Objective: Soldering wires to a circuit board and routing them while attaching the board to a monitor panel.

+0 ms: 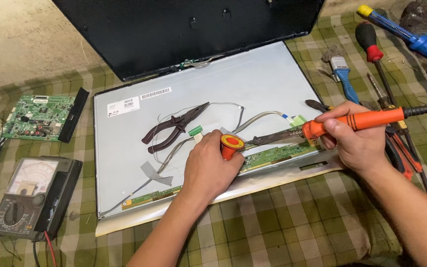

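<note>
Fingers of the right hand point(354, 141) are wrapped tight round the orange handle of a soldering iron point(357, 120), held like a pen; its dark barrel slants down and to the left, the tip ending just beside the small round tin point(232, 142) that the left hand point(208, 170) pinches between thumb and fingers, red and yellow lid facing up; whether the tip touches the tin cannot be told. Just under both hands runs a narrow green circuit strip point(273, 154) along the near edge of a flat screen panel point(253, 84) lying back up; the black cover point(184, 29) is already off and propped beyond. Work looks to be in the soldering stage, mid-way; no finished joint shows. Beyond the tin lie pliers point(174, 129); farther left a multimeter point(28, 195) and circuit board point(38, 116); right, screwdrivers point(371, 47).
</note>
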